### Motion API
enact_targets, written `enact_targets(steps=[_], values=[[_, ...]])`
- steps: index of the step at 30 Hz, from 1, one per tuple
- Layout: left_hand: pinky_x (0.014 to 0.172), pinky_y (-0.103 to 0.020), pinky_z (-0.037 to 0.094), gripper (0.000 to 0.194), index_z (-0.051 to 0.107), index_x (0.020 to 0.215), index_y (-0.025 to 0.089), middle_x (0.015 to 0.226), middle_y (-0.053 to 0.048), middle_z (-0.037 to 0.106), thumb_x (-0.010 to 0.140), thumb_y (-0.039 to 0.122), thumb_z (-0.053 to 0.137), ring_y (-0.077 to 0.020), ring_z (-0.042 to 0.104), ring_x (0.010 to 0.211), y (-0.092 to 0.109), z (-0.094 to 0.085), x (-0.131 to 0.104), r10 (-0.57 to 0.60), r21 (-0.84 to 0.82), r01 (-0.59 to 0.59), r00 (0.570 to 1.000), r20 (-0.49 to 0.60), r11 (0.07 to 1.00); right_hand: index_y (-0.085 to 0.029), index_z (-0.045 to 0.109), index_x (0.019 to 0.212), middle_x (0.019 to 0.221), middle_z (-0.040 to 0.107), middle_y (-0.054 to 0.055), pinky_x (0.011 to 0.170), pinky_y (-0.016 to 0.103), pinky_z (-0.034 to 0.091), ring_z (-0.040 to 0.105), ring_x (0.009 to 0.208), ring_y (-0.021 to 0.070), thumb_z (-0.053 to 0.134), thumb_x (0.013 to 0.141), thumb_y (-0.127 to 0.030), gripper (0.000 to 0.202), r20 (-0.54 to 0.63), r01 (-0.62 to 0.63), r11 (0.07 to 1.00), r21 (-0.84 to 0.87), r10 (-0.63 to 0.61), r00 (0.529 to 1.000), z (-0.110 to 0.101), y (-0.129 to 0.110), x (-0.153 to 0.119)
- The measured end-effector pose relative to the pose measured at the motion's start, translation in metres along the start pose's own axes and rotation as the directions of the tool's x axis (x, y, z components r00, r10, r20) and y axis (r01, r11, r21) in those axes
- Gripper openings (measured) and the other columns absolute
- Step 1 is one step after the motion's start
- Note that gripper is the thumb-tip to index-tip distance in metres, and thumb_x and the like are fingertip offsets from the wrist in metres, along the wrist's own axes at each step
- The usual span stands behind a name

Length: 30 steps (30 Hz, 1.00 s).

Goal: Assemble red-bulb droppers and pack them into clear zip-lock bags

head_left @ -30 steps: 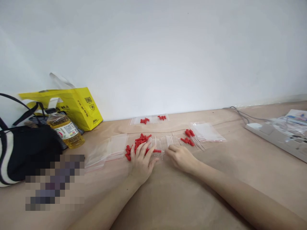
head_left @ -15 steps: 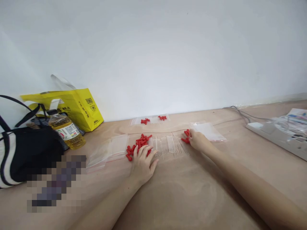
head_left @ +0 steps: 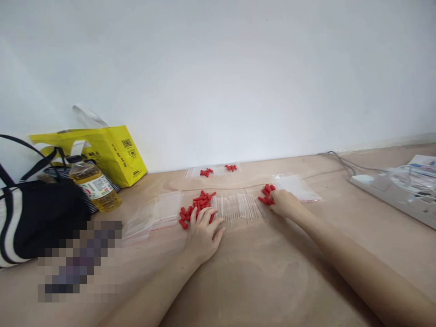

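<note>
My left hand point(head_left: 204, 234) lies with its fingers spread at the near edge of a heap of red rubber bulbs point(head_left: 200, 200), touching or just over them. Beside the heap, to its right, slender clear tubes point(head_left: 235, 206) lie in a row, roughly parallel. At the row's right end sits a smaller group of red bulbs point(head_left: 267, 193). My right hand point(head_left: 286, 203) is against that group's right side, its fingers curled in. Whatever those fingertips hold is hidden. Farther back, a clear bag point(head_left: 218, 170) carries two small clusters of red bulbs with tubes between them.
Clear zip bags lie on the left point(head_left: 166, 209) and a further zip bag point(head_left: 298, 187) at the right. A yellow bag point(head_left: 126, 154), an oil bottle point(head_left: 97, 186) and a black bag point(head_left: 47, 218) stand at left. A white power strip point(head_left: 391, 195) with cables is far right.
My right hand has shifted slightly right and down, and more red bulbs show beside its fingers. The left hand has stayed nearly still.
</note>
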State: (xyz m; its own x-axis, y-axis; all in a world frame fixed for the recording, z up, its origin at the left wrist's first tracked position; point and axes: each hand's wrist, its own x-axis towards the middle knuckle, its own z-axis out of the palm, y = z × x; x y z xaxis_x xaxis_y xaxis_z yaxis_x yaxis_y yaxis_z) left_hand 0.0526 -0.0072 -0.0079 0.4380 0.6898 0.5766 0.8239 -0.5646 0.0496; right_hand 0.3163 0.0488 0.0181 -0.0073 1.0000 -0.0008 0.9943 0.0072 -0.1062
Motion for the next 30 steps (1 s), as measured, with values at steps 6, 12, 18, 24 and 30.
enact_targets(steps=[6,12,18,24,30], values=[[0.094,-0.054,0.022,0.015,0.061,0.086,0.024,0.104,-0.006,0.057,0.075,0.022,0.052,-0.0251,0.047,0.103,0.000,0.000,0.000,0.005,0.003,-0.005,1.000,0.002,1.000,-0.014,0.061,0.075,0.077,0.062,0.013,0.053,0.024,0.035,0.060,0.072,0.0222,0.051,0.071,-0.014,0.010,-0.018,-0.048,0.999,-0.007,0.048,0.999,-0.001,-0.004,0.000],[0.095,-0.053,0.022,0.015,0.062,0.086,0.024,0.101,-0.006,0.058,0.073,0.021,0.053,-0.0245,0.047,0.102,0.001,-0.002,0.001,-0.009,-0.014,0.009,1.000,-0.005,1.000,-0.017,0.058,0.060,0.075,0.063,0.007,0.056,0.022,0.036,0.059,0.071,0.0170,0.050,0.072,-0.023,0.016,-0.046,0.026,0.995,0.097,-0.021,0.999,-0.014,-0.009,-0.004],[0.095,-0.053,0.022,0.014,0.062,0.085,0.024,0.101,-0.004,0.059,0.074,0.020,0.053,-0.0237,0.048,0.101,0.001,-0.001,0.000,-0.003,-0.026,0.003,1.000,-0.001,1.000,-0.017,0.059,0.063,0.066,0.061,0.006,0.050,0.024,0.032,0.058,0.065,0.0184,0.054,0.067,-0.023,0.009,-0.026,-0.002,0.999,0.043,0.003,1.000,-0.009,-0.005,-0.003],[0.095,-0.053,0.021,0.013,0.062,0.083,0.024,0.100,-0.005,0.059,0.074,0.021,0.053,-0.0239,0.048,0.101,0.000,0.000,0.000,0.010,-0.022,-0.010,1.000,0.005,1.000,-0.015,0.060,0.066,0.067,0.061,0.008,0.051,0.024,0.033,0.059,0.068,0.0196,0.052,0.065,-0.010,0.009,-0.027,-0.008,0.999,0.032,0.008,1.000,0.003,-0.003,0.002],[0.093,-0.052,0.023,0.013,0.062,0.082,0.024,0.098,-0.004,0.060,0.075,0.021,0.053,-0.0237,0.049,0.098,0.002,-0.002,0.001,0.017,-0.039,-0.018,1.000,-0.019,0.999,-0.017,0.054,0.057,0.065,0.060,0.007,0.052,0.023,0.035,0.057,0.063,0.0173,0.054,0.068,-0.021,0.011,-0.063,0.011,0.995,0.099,-0.005,0.998,-0.005,-0.008,-0.003]])
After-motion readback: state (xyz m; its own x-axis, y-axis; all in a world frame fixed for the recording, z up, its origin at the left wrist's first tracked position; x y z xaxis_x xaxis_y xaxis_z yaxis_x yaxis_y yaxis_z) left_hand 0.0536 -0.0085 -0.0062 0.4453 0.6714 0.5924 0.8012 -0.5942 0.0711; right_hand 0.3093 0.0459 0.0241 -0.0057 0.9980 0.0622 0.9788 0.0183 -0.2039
